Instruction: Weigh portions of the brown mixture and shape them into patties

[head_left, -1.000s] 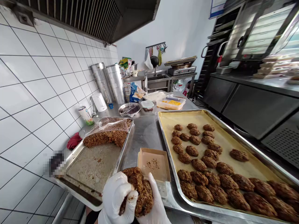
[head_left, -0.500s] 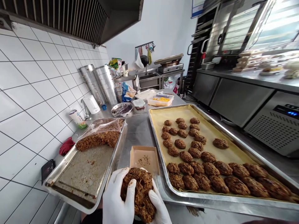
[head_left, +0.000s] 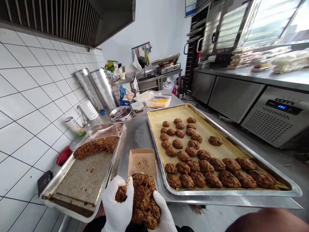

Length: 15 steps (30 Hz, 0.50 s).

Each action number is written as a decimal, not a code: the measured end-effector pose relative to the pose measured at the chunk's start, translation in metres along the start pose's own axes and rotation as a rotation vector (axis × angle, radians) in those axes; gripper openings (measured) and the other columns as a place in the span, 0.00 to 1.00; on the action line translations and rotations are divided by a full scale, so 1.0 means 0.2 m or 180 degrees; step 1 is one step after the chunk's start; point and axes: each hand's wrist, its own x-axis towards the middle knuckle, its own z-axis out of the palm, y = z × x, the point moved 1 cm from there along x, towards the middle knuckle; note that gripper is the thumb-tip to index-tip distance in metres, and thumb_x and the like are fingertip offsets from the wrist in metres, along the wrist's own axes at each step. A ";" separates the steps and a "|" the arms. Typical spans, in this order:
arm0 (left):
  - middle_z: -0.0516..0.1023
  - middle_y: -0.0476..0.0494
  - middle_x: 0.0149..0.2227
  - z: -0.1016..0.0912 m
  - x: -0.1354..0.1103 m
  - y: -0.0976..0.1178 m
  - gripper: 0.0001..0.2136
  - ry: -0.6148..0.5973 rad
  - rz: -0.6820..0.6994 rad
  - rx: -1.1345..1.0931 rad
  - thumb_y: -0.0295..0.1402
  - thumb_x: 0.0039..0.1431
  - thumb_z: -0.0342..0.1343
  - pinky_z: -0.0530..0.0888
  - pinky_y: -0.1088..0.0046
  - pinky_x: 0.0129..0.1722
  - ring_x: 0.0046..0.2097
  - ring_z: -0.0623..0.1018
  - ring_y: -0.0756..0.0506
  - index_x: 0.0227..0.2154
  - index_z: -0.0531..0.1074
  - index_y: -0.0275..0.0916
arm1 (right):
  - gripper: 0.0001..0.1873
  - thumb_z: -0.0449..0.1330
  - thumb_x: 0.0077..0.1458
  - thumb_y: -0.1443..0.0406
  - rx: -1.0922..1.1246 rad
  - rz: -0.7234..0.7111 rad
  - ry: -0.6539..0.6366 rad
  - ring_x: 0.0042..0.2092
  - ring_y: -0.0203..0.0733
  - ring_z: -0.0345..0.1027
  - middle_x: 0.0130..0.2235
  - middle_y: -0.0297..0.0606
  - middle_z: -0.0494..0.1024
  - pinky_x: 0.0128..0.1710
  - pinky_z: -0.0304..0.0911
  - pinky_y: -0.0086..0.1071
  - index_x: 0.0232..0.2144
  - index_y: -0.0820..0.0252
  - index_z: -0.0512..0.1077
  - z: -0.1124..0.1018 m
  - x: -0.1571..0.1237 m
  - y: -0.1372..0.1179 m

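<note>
My gloved right hand (head_left: pixel 164 211) is closed around the side of a big lump of brown, coarse, sticky mixture (head_left: pixel 145 199). Curled beside it, my gloved left hand (head_left: pixel 118 203) grips a small piece of the same mixture (head_left: pixel 121 194) between thumb and fingers. Just beyond the lump lies a shallow cardboard box (head_left: pixel 142 154) with crumbs in it. To the right, a large metal tray (head_left: pixel 169 191) lined with yellowish paper carries rows of brown, rounded patties (head_left: pixel 205 166). On the left, another metal tray (head_left: pixel 84 180) bears a block of the mixture (head_left: pixel 96 149) partly under plastic film.
Behind the trays stand a plastic tub with yellow contents (head_left: pixel 158 101), a film-covered bowl (head_left: pixel 120 112) and a white jug (head_left: pixel 89 110). A phone (head_left: pixel 44 182) and a red cloth (head_left: pixel 64 155) lie by the tiled wall. An extractor hood (head_left: pixel 72 22) hangs at upper left.
My left hand has come away from the big lump toward the left, with a small piece of mixture now in its grip. The view has turned slightly right.
</note>
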 end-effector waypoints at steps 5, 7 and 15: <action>0.75 0.40 0.52 -0.09 0.06 0.05 0.11 -0.0780 -0.0016 0.0213 0.32 0.65 0.55 0.71 0.62 0.56 0.56 0.75 0.40 0.49 0.71 0.44 | 0.23 0.69 0.52 0.55 0.0018 -0.0291 0.0081 0.53 0.52 0.76 0.48 0.41 0.85 0.63 0.61 0.51 0.50 0.52 0.78 0.01 -0.01 -0.06; 0.74 0.41 0.57 -0.12 0.08 0.06 0.18 -0.1303 -0.0261 0.0339 0.35 0.65 0.54 0.70 0.62 0.58 0.59 0.73 0.40 0.58 0.67 0.47 | 0.29 0.69 0.51 0.56 -0.0070 -0.0468 0.0157 0.52 0.51 0.77 0.51 0.40 0.84 0.62 0.61 0.51 0.56 0.48 0.73 0.01 -0.02 -0.08; 0.80 0.47 0.40 -0.16 0.17 0.10 0.09 -0.2130 -0.1327 -0.0195 0.41 0.64 0.57 0.75 0.68 0.47 0.44 0.79 0.43 0.41 0.76 0.43 | 0.36 0.71 0.50 0.58 -0.0092 -0.0497 0.0124 0.59 0.54 0.71 0.56 0.41 0.81 0.65 0.58 0.51 0.61 0.49 0.68 0.03 -0.04 -0.10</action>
